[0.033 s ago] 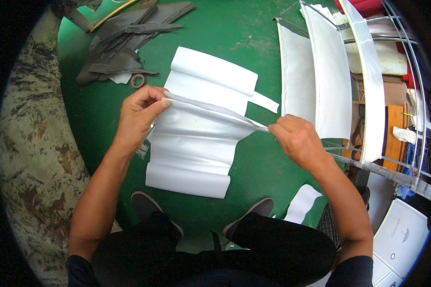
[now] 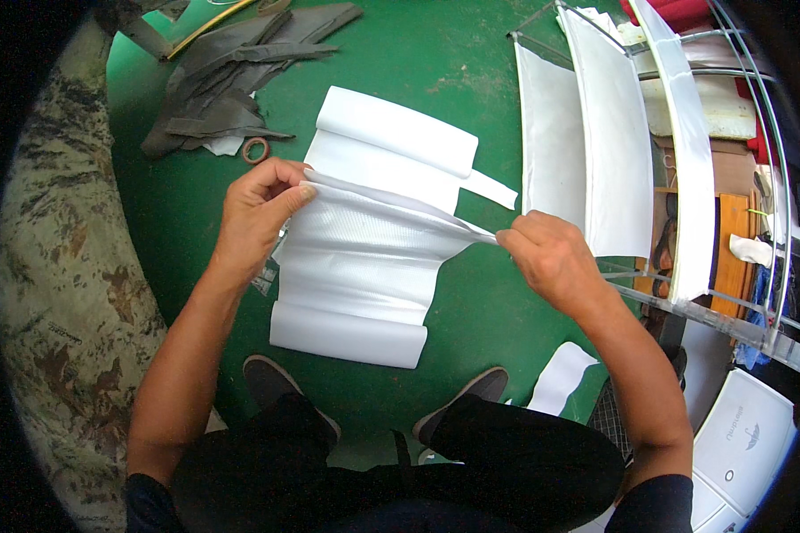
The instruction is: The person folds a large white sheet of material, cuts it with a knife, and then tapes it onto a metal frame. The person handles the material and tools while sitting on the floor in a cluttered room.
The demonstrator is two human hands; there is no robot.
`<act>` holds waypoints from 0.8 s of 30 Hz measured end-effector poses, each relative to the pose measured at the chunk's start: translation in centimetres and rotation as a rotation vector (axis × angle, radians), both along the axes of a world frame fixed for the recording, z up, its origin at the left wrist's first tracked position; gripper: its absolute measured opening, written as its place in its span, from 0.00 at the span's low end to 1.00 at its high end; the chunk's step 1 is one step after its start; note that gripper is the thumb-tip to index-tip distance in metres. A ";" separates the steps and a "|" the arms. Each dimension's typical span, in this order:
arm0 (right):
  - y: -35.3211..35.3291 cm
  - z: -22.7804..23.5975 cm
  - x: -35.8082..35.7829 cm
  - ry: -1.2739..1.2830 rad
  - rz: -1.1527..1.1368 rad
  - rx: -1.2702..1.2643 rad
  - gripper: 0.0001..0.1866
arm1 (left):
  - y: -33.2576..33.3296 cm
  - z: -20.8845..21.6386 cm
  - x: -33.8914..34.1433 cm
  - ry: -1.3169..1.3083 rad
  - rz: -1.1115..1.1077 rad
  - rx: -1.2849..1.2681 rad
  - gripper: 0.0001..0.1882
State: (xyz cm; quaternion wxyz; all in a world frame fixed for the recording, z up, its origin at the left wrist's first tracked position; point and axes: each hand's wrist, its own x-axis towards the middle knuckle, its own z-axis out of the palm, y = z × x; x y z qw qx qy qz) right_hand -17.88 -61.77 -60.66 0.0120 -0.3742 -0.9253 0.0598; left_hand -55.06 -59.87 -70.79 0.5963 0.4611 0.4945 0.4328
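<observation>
Left hand: your left hand [image 2: 256, 213] pinches the upper left edge of the white sheet [image 2: 364, 266], thumb over the top and fingers curled under, so that edge stays lifted off the floor.
Right hand: your right hand [image 2: 551, 253] is closed in a narrow pinch on the sheet's far right corner, drawing it to a taut point.
Sheet: it spans between your two hands and hangs below them in soft waves, its lower edge curling just ahead of your shoes [image 2: 285, 382]; pulling from both ends keeps the top edge straight.
Beyond your hands: a second white piece [image 2: 400, 133] lies flat on the green floor [image 2: 435, 53].
Past your left hand: grey scraps [image 2: 231, 80] and a small tape ring [image 2: 256, 149].
Beside your right hand: a wire rack [image 2: 613, 133] holds white panels upright and apart.
</observation>
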 end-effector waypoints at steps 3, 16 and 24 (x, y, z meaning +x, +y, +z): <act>0.4 -0.1 -0.4 0.003 0.027 0.019 0.06 | 0.0 0.0 0.0 0.022 -0.011 -0.008 0.03; 0.5 -0.1 0.8 -0.062 0.046 0.010 0.06 | 0.3 -0.3 -0.2 0.024 -0.049 -0.030 0.03; 0.3 0.0 2.1 -0.125 0.024 -0.006 0.05 | 0.3 -0.3 0.1 -0.015 -0.033 -0.011 0.03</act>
